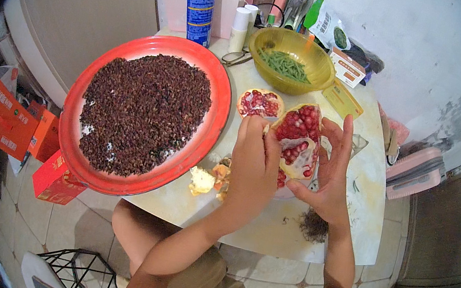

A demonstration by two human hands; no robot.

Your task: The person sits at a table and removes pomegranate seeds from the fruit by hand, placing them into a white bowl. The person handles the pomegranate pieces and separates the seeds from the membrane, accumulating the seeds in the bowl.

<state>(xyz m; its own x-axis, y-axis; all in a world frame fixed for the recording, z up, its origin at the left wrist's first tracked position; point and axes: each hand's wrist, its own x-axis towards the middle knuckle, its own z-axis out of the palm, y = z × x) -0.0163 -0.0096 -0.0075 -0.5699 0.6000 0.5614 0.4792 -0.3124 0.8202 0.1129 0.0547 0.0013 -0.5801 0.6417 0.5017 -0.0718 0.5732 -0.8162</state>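
Observation:
A large opened piece of pomegranate point(299, 142), its red seeds and pale membrane showing, is between my two hands. The curled fingers of my left hand point(256, 165) grip its left edge. My right hand point(326, 170) supports its right side, with the thumb at the bottom and some fingers raised. Under the piece, a bowl point(289, 192) with red seeds is mostly hidden. Another cut pomegranate piece point(261, 103) lies seeds up just behind my left hand. Peeled rind point(202, 180) lies to the left of that hand.
A red-rimmed tray point(221, 120) of dark dried plant matter fills the left. Behind stand a yellow bowl point(263, 71) of green beans, eyeglasses point(236, 58), a spray can point(199, 7), stacked cups point(239, 30) and small boxes point(346, 67). Dark stringy scraps point(314, 226) lie near the front edge.

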